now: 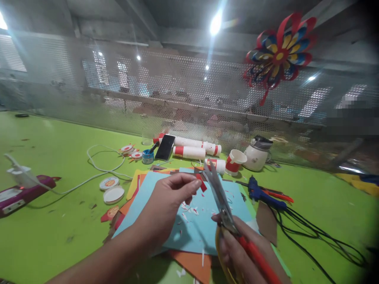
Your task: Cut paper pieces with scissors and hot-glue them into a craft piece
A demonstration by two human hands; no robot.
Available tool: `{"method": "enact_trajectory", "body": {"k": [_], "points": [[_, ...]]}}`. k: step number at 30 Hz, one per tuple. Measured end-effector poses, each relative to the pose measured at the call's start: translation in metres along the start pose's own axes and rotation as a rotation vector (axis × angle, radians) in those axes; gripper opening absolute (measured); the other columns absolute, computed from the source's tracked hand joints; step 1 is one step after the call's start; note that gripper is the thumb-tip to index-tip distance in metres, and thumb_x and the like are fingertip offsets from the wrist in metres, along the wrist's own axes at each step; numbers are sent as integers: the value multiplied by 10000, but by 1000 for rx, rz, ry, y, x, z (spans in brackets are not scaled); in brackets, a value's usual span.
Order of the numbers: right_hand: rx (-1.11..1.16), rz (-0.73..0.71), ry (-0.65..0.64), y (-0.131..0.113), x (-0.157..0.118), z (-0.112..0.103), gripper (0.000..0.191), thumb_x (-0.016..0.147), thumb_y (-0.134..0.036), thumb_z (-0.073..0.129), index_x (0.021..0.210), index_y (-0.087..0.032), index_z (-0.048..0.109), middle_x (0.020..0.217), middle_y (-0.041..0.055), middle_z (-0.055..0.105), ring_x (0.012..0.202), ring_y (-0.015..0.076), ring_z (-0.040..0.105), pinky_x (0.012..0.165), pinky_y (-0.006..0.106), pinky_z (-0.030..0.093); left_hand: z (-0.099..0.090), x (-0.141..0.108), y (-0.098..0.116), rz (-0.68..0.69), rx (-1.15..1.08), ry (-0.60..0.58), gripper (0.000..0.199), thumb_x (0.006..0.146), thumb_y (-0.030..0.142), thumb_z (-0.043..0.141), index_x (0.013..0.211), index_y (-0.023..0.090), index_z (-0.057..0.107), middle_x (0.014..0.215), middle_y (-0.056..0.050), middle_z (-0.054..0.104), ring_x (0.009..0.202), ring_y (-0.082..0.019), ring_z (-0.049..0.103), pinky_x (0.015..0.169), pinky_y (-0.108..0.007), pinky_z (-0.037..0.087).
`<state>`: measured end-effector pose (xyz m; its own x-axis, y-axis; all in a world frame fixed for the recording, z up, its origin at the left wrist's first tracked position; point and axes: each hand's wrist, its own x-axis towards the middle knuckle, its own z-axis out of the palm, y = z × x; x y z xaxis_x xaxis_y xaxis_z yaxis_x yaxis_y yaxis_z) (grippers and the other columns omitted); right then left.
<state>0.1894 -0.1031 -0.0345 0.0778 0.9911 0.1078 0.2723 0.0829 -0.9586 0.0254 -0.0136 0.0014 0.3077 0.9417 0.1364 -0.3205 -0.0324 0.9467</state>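
Between the thumb and fingers of my left hand [170,197] is a small red paper piece [201,183], its free end pointing right. My right hand [239,244] is wrapped round the handles of metal scissors [220,193], which have red and yellow grips. The blades point up and away, slightly parted, just right of the red piece and not visibly touching it. Below both hands lies a light blue sheet [201,232] scattered with small white and red scraps, on top of orange, yellow and other coloured sheets.
Behind the sheets are a phone [165,147], a blue jar [148,156], white paper rolls [189,152], a paper cup [236,161] and a jug [257,154]. A blue glue gun [263,194] with black cable lies right; a power strip [26,193] and white lids [113,195] left.
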Motion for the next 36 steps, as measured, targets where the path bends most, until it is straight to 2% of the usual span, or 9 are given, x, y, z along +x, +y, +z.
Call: {"method": "enact_trajectory", "body": {"k": [4,6,10,13,17,19,22,29,36], "points": [[520,182,-40,-8,4,-5,326,867,-389,615,1129,-201,562,746,8,603,662,149,593,612,262,489,8,-8,-6,-29,150,-146,137,770,277,707,687,169,709,709,12,557,675,-94,489,672,-231,389],[744,231,-146,-13,4,-7,261,873,-325,611,1095,-190,585,744,14,620,645,150,619,602,269,507,13,-13,-9,-72,102,-264,121,778,256,696,697,168,708,723,10,552,691,-115,562,714,-263,448],[901,304,-244,-18,2,-10,160,866,-242,597,911,-108,669,689,49,630,619,148,621,594,271,519,18,-18,-14,-252,-148,-523,90,821,232,631,771,170,673,679,0,582,579,-197,654,560,-358,539],[929,270,-241,-19,0,-11,135,870,-193,580,875,-105,682,664,36,613,581,119,584,579,250,500,20,-19,-16,-232,-188,-525,69,803,172,645,739,159,666,680,-16,629,614,-202,678,583,-350,561],[859,187,-182,-17,0,-11,140,871,-194,593,771,-121,660,641,11,586,592,107,574,603,239,503,20,-18,-18,-213,-187,-462,42,782,139,669,803,173,682,741,-12,658,655,-166,678,685,-334,560],[779,147,-101,-15,0,-10,79,867,-206,615,933,-172,643,694,-10,596,612,102,567,592,228,503,21,-18,-19,-214,-169,-408,99,760,154,699,850,190,679,778,-11,672,688,-166,681,718,-325,548],[544,33,35,-11,0,-8,248,895,-250,606,1136,-280,554,789,-34,595,658,102,557,593,221,496,23,-19,-21,-217,-97,-370,108,726,206,736,819,181,685,774,-26,691,739,-177,671,718,-291,523],[22,-319,210,-4,0,-2,296,917,-175,546,1177,-317,544,786,-45,548,676,100,554,624,211,479,26,-22,-18,-205,153,-202,147,742,296,709,709,152,701,677,-12,643,631,-106,521,583,-200,407],[-134,-368,244,-6,3,-2,312,885,-179,569,1173,-297,538,816,-35,571,649,98,548,587,201,473,25,-22,-20,-192,231,-167,191,761,312,684,656,157,650,595,18,548,580,-101,449,563,-222,356]]}}
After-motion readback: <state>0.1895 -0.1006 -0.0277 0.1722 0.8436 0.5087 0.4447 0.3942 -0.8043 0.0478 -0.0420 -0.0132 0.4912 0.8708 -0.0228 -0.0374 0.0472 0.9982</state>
